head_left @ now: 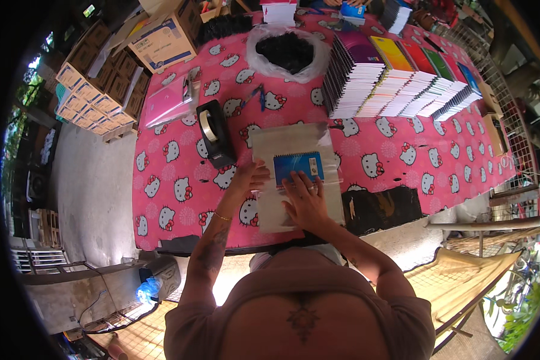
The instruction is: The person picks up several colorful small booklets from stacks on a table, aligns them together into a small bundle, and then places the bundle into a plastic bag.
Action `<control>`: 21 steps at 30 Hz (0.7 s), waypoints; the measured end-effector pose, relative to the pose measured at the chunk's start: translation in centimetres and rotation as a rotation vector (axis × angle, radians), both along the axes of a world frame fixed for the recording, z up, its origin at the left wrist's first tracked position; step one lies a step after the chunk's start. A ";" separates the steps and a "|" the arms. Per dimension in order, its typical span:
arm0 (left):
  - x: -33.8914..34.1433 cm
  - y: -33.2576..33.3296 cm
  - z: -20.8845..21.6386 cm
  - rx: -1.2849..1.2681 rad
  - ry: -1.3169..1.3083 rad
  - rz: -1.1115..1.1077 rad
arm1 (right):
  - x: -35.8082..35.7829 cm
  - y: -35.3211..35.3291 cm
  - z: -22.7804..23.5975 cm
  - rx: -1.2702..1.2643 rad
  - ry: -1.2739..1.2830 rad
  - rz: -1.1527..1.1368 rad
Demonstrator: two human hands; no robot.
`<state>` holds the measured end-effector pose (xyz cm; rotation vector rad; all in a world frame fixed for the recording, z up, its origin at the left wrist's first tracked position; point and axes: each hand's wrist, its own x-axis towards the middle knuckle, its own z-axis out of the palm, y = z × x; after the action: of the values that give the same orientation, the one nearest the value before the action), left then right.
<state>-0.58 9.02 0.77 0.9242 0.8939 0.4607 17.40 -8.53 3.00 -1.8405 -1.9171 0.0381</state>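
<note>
A blue spiral notebook [286, 163] lies on a stack of clear plastic sheets or bags [276, 210] in front of me. My right hand [306, 201] rests flat on the notebook's lower part, fingers spread and the palm over the plastic. At the plastic's left edge is my left hand [250, 179], its fingers stretched out toward the notebook and touching the plastic. Just beyond that hand stands a black tape dispenser [219, 135] with a roll of tape. Blue-handled scissors [261, 99] lie farther away on the table.
Tall stacks of spiral notebooks [357, 81] stand at the far right of the pink patterned tablecloth [174, 210]. A plastic bag of black material [285, 51] sits at the back. Packaged pink notebooks [168, 102] and cartons [168, 39] are leftward. Another person's hands [336, 3] show at the far edge.
</note>
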 end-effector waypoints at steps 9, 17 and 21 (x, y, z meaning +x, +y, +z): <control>10.2 8.3 0.6 1.444 0.482 -0.277 | -0.6 0.0 0.1 -0.015 -0.079 -0.031; 12.7 9.0 -0.3 1.757 0.557 -0.447 | -0.3 -0.3 -0.5 0.011 -0.046 -0.043; 13.1 7.6 1.9 1.679 0.585 -0.486 | -0.2 -0.3 -0.9 0.044 -0.044 -0.050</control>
<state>12.48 16.63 2.66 2.8432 0.5970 0.4655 17.25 -8.84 2.11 -1.8735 -1.8855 -0.0611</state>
